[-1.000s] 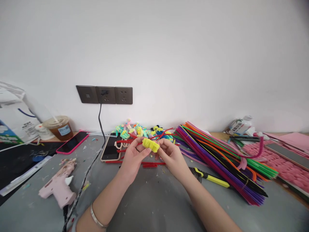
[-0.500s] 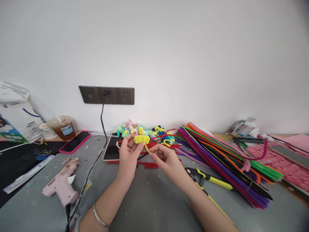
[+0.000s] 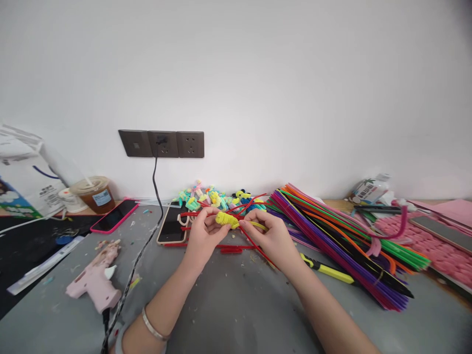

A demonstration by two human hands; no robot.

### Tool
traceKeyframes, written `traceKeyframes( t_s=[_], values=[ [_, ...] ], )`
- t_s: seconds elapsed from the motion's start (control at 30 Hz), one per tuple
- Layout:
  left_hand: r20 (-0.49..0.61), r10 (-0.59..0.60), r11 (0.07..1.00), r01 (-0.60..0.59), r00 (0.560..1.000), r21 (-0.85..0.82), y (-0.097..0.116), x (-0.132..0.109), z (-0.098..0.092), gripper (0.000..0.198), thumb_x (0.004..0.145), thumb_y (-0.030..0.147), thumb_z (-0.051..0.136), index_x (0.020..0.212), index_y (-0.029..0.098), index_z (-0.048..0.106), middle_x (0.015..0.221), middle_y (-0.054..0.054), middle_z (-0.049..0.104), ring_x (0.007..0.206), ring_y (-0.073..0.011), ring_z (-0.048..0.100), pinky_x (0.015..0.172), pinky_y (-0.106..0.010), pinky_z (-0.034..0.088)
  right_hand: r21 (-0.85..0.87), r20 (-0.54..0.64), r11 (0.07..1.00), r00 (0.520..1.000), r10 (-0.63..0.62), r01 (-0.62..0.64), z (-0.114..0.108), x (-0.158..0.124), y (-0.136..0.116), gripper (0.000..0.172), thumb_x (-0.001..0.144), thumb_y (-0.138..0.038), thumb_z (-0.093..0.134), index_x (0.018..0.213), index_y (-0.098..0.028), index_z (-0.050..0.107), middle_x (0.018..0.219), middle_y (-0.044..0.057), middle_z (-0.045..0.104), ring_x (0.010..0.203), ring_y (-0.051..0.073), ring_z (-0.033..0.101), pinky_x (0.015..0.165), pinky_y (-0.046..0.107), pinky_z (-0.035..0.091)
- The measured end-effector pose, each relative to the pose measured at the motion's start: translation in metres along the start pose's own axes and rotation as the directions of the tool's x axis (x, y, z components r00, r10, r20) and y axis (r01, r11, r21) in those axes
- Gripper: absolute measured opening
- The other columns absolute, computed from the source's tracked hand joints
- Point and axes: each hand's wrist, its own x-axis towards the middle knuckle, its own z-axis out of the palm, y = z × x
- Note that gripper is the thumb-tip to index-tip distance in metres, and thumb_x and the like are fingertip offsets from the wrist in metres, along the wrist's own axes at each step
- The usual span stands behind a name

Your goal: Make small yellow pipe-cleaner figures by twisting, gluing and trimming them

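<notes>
A tightly wound yellow pipe cleaner coil (image 3: 225,219) is pinched in my left hand (image 3: 205,236), fingers behind it and thumb in front. From its right end runs a loose yellow tail, gripped between thumb and fingers of my right hand (image 3: 268,237). Red pipe cleaners (image 3: 231,250) lie on the table just beneath and behind both hands. Behind them sits a heap of small colourful pipe cleaner figures (image 3: 214,198). A phone (image 3: 171,226) lies left of my left hand. Yellow-and-black pliers (image 3: 328,270) are partly hidden by my right forearm.
A large bundle of coloured pipe cleaners (image 3: 342,241) spreads on the right. On the left lie a pink glue gun (image 3: 94,282) with its cord, a pink-cased phone (image 3: 115,216) and a drink cup (image 3: 95,195). A black power cable (image 3: 142,250) crosses the table from the wall socket (image 3: 161,144).
The yellow coil has shifted slightly right and down and now tilts down to the right. My right hand has moved right and up, and the tail now points more sideways.
</notes>
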Motion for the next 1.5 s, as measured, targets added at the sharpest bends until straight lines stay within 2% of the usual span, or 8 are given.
traceKeyframes(
  t_s=[0.13, 0.37, 0.7, 0.8, 0.97, 1.13, 1.27, 1.5],
  values=[
    [0.066, -0.056, 0.998, 0.056, 0.996, -0.006, 0.001, -0.003, 0.003, 0.037, 0.066, 0.022, 0.081, 0.089, 0.019, 0.053, 0.087, -0.003, 0.074, 0.079, -0.0146, 0.069, 0.075, -0.025, 0.054, 0.074, -0.005, 0.997, 1.000, 0.015, -0.015, -0.006, 0.002, -0.002, 0.031, 0.082, -0.046, 0.061, 0.070, -0.019, 0.055, 0.063, 0.000, 0.051, 0.055, 0.013, 0.039, 0.049, 0.024, 0.031],
    [0.136, -0.137, 0.985, 0.149, 0.981, -0.082, 0.006, -0.006, 0.006, 0.039, 0.065, 0.024, 0.084, 0.091, 0.018, 0.055, 0.084, -0.001, 0.073, 0.080, -0.0155, 0.070, 0.077, -0.026, 0.054, 0.113, 0.023, 0.994, 1.000, -0.010, 0.008, -0.007, 0.004, -0.004, 0.034, 0.083, -0.048, 0.061, 0.068, -0.019, 0.054, 0.061, -0.002, 0.047, 0.055, 0.012, 0.038, 0.050, 0.024, 0.031],
    [0.194, -0.219, 0.923, 0.268, 0.956, -0.278, 0.007, -0.009, 0.010, 0.041, 0.064, 0.021, 0.086, 0.094, 0.017, 0.057, 0.082, 0.000, 0.073, 0.077, -0.0123, 0.069, 0.076, -0.025, 0.057, 0.282, 0.071, 0.958, 0.997, 0.031, -0.049, -0.006, 0.007, 0.003, 0.034, 0.079, -0.050, 0.069, 0.074, -0.019, 0.054, 0.063, -0.003, 0.050, 0.056, 0.012, 0.044, 0.053, 0.024, 0.034],
    [0.192, -0.250, 0.899, 0.301, 0.949, -0.318, 0.008, -0.010, 0.010, 0.043, 0.061, 0.018, 0.087, 0.092, 0.017, 0.058, 0.079, 0.000, 0.072, 0.074, -0.0110, 0.068, 0.073, -0.023, 0.057, 0.301, 0.074, 0.953, 0.997, 0.005, -0.027, -0.005, 0.007, 0.002, 0.031, 0.082, -0.047, 0.067, 0.075, -0.020, 0.054, 0.064, -0.004, 0.050, 0.057, 0.012, 0.045, 0.055, 0.024, 0.036],
    [0.216, -0.271, 0.875, 0.333, 0.938, -0.351, 0.009, -0.011, 0.009, 0.043, 0.061, 0.015, 0.087, 0.094, 0.017, 0.060, 0.079, 0.001, 0.072, 0.073, -0.0101, 0.069, 0.073, -0.022, 0.057, 0.302, 0.026, 0.952, 0.998, -0.062, 0.051, -0.004, 0.006, -0.001, 0.024, 0.087, -0.042, 0.062, 0.081, -0.020, 0.054, 0.065, -0.004, 0.051, 0.058, 0.013, 0.048, 0.056, 0.024, 0.038],
    [0.263, -0.263, 0.893, 0.337, 0.928, -0.299, 0.008, -0.011, 0.007, 0.042, 0.068, 0.019, 0.084, 0.104, 0.018, 0.063, 0.088, -0.002, 0.073, 0.078, -0.0126, 0.070, 0.074, -0.023, 0.057, 0.212, -0.002, 0.973, 0.995, -0.097, 0.095, -0.005, 0.006, 0.000, 0.024, 0.087, -0.041, 0.061, 0.077, -0.020, 0.056, 0.071, -0.001, 0.054, 0.064, 0.014, 0.049, 0.060, 0.026, 0.040],
    [0.292, -0.279, 0.898, 0.357, 0.915, -0.259, 0.006, -0.011, 0.006, 0.031, 0.068, 0.020, 0.083, 0.095, 0.016, 0.067, 0.088, -0.003, 0.072, 0.076, -0.0122, 0.069, 0.075, -0.025, 0.056, 0.181, 0.010, 0.981, 0.998, -0.067, 0.064, -0.005, 0.006, 0.001, 0.023, 0.086, -0.040, 0.062, 0.076, -0.019, 0.056, 0.072, 0.000, 0.054, 0.064, 0.014, 0.048, 0.060, 0.026, 0.040],
    [0.286, -0.344, 0.862, 0.422, 0.894, -0.281, 0.007, -0.012, 0.009, 0.030, 0.064, 0.020, 0.086, 0.084, 0.015, 0.065, 0.081, -0.002, 0.071, 0.073, -0.0120, 0.068, 0.076, -0.026, 0.056, 0.114, 0.020, 0.992, 0.998, -0.059, 0.057, -0.007, 0.005, 0.003, 0.024, 0.086, -0.041, 0.061, 0.077, -0.019, 0.061, 0.071, 0.000, 0.056, 0.063, 0.015, 0.050, 0.058, 0.027, 0.039]
  ],
)
